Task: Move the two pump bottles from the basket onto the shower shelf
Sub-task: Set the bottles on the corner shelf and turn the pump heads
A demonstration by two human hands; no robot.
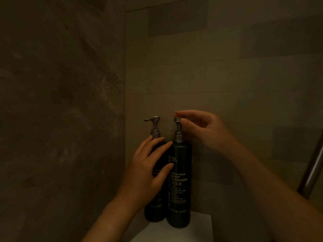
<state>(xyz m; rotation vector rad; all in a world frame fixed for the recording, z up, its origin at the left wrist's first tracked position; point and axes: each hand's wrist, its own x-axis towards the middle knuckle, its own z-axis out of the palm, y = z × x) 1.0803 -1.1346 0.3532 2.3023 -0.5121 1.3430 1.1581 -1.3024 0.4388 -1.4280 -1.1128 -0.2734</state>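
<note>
Shelf (197, 224) of white, set in the tiled corner, carries the left bottle (153, 213) and the right bottle (180, 198), upright and touching. On my feed the left hand (146, 170) rests on the left bottle, fingers straight and slightly spread. The right hand (204, 130) pinches the right bottle by its pump head (176, 119), thumb against forefinger, other fingers loosely curled.

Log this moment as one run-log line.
left hand: fingers flat on left bottle | right hand: pinching pump head of body cleanser bottle | placement: both upright on shelf, side by side
</note>
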